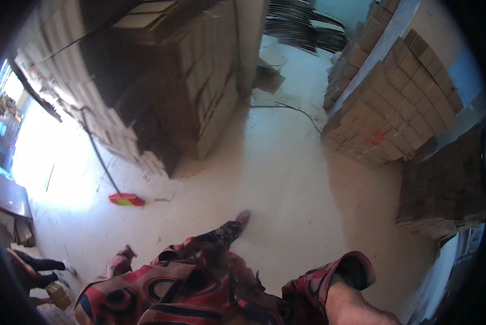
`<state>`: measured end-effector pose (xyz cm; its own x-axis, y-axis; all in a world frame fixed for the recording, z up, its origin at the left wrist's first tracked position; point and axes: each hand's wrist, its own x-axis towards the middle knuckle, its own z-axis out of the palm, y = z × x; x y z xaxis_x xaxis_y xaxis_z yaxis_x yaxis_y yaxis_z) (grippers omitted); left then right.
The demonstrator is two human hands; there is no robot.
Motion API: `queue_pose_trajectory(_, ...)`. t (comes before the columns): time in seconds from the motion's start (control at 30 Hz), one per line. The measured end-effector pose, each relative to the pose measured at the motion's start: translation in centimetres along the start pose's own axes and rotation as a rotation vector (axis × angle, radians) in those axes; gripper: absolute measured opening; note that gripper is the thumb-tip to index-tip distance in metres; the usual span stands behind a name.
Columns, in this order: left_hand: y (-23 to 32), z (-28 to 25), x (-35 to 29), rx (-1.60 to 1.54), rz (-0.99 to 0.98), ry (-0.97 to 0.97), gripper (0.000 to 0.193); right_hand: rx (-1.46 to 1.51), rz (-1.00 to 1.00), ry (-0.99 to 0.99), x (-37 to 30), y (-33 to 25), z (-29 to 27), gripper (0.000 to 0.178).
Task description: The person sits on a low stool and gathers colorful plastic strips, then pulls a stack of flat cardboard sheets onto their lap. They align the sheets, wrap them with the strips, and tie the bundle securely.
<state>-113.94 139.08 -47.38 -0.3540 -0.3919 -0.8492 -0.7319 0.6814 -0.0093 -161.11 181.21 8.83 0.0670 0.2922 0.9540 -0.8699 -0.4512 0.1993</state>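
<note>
My right hand (356,310) comes out of a wide red patterned sleeve at the lower right. The wrist and part of the hand show; the fingers run past the lower edge, so whether they hold anything is hidden. On the left a sleeve (118,261) of the same red cloth hangs beside my body, and no left hand shows. Below me one foot in a reddish shoe (243,217) is set forward on the pale floor (286,184). Neither hand visibly touches anything.
Tall stacks of flat cardboard (161,92) stand ahead left, with a red-and-yellow broom (126,199) leaning there. Bundled cardboard stacks (394,103) and a darker stack (443,184) line the right. A cable (299,110) crosses the floor. Another person's legs (43,264) show at lower left.
</note>
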Motion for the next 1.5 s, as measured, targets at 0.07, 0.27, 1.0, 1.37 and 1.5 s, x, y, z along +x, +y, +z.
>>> queue_pose_trajectory(0.07,4.1,-2.7,2.4,0.024,-0.039,-0.063,0.037,0.015,0.013,-0.082,-2.4,5.6,-2.6,0.031)
queue_pose_trajectory(0.27,26.2,-21.1,15.0,0.078,0.427,0.376,0.035,0.316,0.268,-0.154,-2.9,23.5,-7.0,0.012)
queue_pose_trajectory(1.0,56.7,-48.0,25.2,-0.683,-0.180,-0.057,0.042,0.763,0.764,-0.525,-17.3,88.5,-22.4,0.019)
queue_pose_trajectory(1.37,82.4,-102.4,42.9,-0.818,0.704,0.625,0.042,0.252,1.243,-0.376,-23.0,116.9,-22.5,0.076)
queue_pose_trajectory(1.5,90.2,-115.7,48.5,-0.735,0.667,0.474,0.045,0.325,0.753,-0.119,-20.4,130.1,-22.3,0.103)
